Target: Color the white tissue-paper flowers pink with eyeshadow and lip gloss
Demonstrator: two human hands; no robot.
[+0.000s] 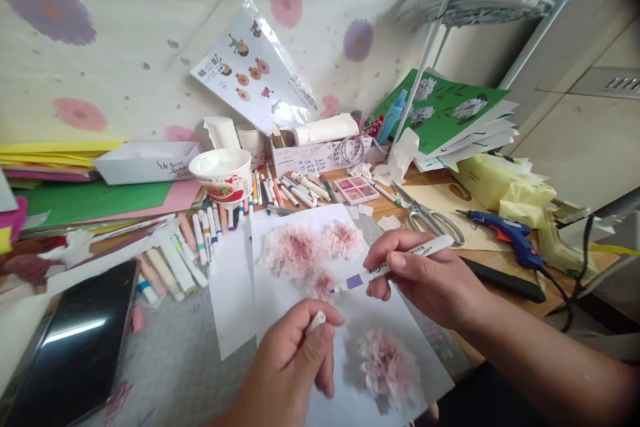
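My right hand (420, 273) is closed around a white marker (377, 271) with a purple band, its tip pointing left over a small flower. Between the thumb and forefinger of my left hand (295, 360) sits a white marker cap (316, 321), mostly covered by the fingers. Both hands are over a white paper sheet (360, 317). On it are pink-and-white ruffled flowers: a large one (291, 250), a smaller one (343, 239), a small one (320, 282) by the marker tip, and another (389, 365) nearer me.
Many loose markers (295, 190) lie behind and left of the sheet. A paper bowl (221, 173) and a pink palette (356, 189) stand at the back. Scissors (433, 217), a blue glue gun (510, 235) and yellow tissues (505, 183) are rightward; a black tablet (75, 340) is left.
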